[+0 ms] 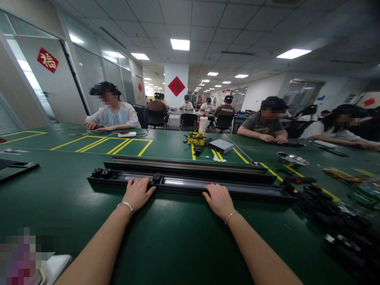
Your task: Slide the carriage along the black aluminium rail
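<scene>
A long black rail (187, 185) with a shiny metal strip down its middle lies crosswise on the green table. My left hand (137, 192) is closed over its near edge, beside a small black block (157, 178) on the strip. Farther right, my right hand (219, 199) is curled over the same near edge, fingertips hidden behind it. Black knobbed parts (101, 172) sit at the rail's left end. Just behind, a second long black bar (190, 165) lies nearly parallel.
Black parts (326, 209) pile up at the right, near a clear plastic bottle (365, 196) and a metal bowl (292, 158). Beyond the bars stand a grey box (221, 146) and a yellow holder (196, 138). Co-workers sit across the table. A flat black piece (18, 168) lies left.
</scene>
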Action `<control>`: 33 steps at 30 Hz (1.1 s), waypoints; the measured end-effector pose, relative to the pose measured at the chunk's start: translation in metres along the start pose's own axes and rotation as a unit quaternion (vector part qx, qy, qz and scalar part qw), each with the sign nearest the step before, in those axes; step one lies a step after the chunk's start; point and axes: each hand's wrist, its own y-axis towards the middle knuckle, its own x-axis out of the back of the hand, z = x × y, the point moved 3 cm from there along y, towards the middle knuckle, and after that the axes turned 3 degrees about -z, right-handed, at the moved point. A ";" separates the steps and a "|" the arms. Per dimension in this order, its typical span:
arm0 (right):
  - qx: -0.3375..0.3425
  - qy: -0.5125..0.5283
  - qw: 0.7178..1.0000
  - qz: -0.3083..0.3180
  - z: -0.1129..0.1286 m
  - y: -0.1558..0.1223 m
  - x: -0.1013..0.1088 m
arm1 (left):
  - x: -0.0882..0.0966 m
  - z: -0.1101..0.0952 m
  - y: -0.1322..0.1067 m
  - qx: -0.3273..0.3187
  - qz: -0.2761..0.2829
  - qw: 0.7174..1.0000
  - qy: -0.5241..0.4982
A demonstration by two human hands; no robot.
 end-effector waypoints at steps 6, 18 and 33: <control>-0.002 -0.005 1.000 0.003 0.000 0.000 0.001 | -0.004 0.004 0.001 -0.002 0.007 1.000 0.001; -0.001 -0.012 1.000 0.002 0.000 0.000 0.001 | -0.001 0.001 0.001 -0.002 0.016 1.000 0.014; 0.000 -0.012 1.000 0.007 -0.001 0.000 -0.001 | -0.004 0.003 0.002 0.004 0.024 1.000 0.004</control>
